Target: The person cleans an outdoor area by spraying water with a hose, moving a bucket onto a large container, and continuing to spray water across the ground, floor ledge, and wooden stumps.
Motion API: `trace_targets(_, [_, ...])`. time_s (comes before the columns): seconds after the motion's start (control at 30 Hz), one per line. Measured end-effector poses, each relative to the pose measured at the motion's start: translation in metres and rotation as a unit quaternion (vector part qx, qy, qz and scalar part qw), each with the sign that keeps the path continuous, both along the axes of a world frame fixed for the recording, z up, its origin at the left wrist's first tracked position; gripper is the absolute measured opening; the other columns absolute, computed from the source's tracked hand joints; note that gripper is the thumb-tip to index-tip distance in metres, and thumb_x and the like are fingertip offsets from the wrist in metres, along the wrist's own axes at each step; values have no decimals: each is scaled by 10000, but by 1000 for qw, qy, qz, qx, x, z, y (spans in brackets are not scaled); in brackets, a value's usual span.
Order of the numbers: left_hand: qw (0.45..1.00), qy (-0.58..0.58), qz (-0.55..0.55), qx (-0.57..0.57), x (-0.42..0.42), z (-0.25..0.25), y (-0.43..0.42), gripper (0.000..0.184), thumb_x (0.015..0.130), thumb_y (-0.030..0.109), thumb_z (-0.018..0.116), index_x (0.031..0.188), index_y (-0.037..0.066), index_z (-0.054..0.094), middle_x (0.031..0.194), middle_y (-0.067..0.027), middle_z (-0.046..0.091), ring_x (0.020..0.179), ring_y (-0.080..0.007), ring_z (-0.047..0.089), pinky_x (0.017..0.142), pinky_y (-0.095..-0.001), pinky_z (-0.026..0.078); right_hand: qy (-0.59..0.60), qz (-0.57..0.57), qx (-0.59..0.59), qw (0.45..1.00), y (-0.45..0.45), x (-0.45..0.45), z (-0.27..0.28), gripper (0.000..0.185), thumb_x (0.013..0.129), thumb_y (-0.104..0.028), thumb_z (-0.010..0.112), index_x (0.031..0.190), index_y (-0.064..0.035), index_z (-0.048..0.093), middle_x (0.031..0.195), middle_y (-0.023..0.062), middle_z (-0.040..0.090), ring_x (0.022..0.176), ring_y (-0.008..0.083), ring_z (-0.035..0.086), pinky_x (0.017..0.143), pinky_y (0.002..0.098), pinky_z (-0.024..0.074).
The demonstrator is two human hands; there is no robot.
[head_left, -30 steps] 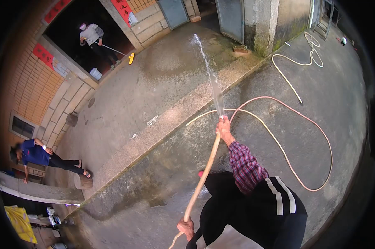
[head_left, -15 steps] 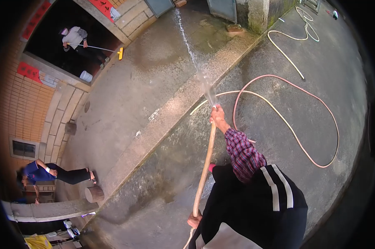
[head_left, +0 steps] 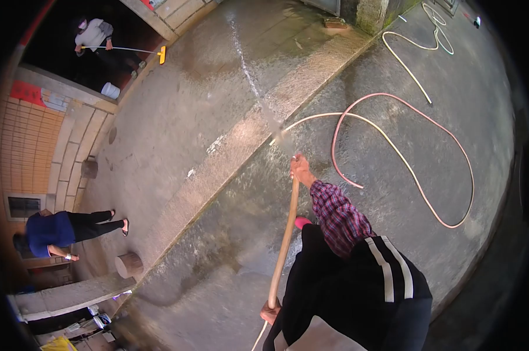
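My right hand (head_left: 300, 168), in a plaid sleeve, is closed around the front end of a tan hose (head_left: 286, 234). Water (head_left: 245, 67) sprays from that end in a narrow jet, up and left across the concrete. Lower down, beside my dark clothing, my left hand (head_left: 270, 312) grips the same hose. Its fingers are partly hidden. A thinner pale length of hose trails below that hand.
Pink and cream hose (head_left: 419, 184) loops on the ground at right. A raised stone edge (head_left: 229, 146) crosses diagonally. One person (head_left: 95, 35) holds a yellow-headed broom (head_left: 162, 55) in a doorway; another person (head_left: 51, 234) stands at left near a round stump (head_left: 129, 265).
The jet and my right hand have shifted slightly left in view. The person at left has turned and lowered an arm. The view has moved somewhat.
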State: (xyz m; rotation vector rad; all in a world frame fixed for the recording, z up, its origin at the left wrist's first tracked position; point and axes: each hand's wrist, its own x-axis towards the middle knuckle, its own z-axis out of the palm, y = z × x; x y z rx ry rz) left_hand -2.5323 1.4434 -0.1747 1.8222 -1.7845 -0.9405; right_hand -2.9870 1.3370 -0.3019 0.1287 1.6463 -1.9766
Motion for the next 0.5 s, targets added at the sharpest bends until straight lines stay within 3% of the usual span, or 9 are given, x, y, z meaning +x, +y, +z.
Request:
trace_targets(0.07, [996, -79, -3, -47, -28, 38, 4, 270, 640, 220, 619, 524, -5, 525, 383, -90, 352, 440, -70, 333, 374, -308, 285, -14, 14, 34, 999, -4, 5, 4, 78, 811, -143, 390, 838, -72, 371, 503, 44, 376, 335, 136, 387, 269, 273, 340])
trace_targets(0.13, [994, -96, -19, -48, -13, 27, 2, 269, 644, 217, 613, 522, -6, 521, 384, -84, 353, 440, -70, 334, 373, -308, 285, -25, 26, 63, 997, -11, 10, 12, 73, 810, -138, 387, 831, -71, 367, 498, 42, 372, 332, 134, 382, 269, 273, 339])
trace_targets(0.2, [992, -110, -40, -50, -8, 21, 0, 269, 648, 213, 606, 521, -6, 518, 384, -78, 355, 439, -70, 334, 373, -308, 285, -67, -7, 42, 997, -12, 10, 17, 100, 776, -104, 396, 803, -9, 406, 511, 61, 421, 336, 145, 420, 267, 289, 358])
trace_targets(0.4, [995, -93, 32, -7, 4, 13, -11, 234, 636, 198, 608, 532, 4, 532, 391, -72, 373, 444, -65, 362, 379, -300, 297, -29, -55, 37, 997, -9, 13, 24, 81, 812, -151, 396, 820, -71, 381, 503, 37, 375, 329, 127, 373, 268, 273, 346])
trace_targets(0.47, [966, 199, -56, -157, 38, -17, -13, 198, 625, 190, 616, 560, 11, 563, 400, -69, 404, 447, -65, 384, 388, -295, 316, -9, -53, 47, 997, -11, 22, 21, 81, 811, -147, 399, 828, -69, 384, 504, 39, 381, 329, 130, 378, 267, 275, 347])
trace_targets(0.5, [965, 202, -56, -158, 44, -22, -14, 198, 625, 190, 616, 560, 11, 563, 400, -69, 404, 447, -65, 384, 388, -295, 316, 11, -49, 58, 997, -12, 24, 24, 82, 810, -144, 402, 837, -68, 387, 506, 41, 387, 329, 133, 384, 266, 277, 348])
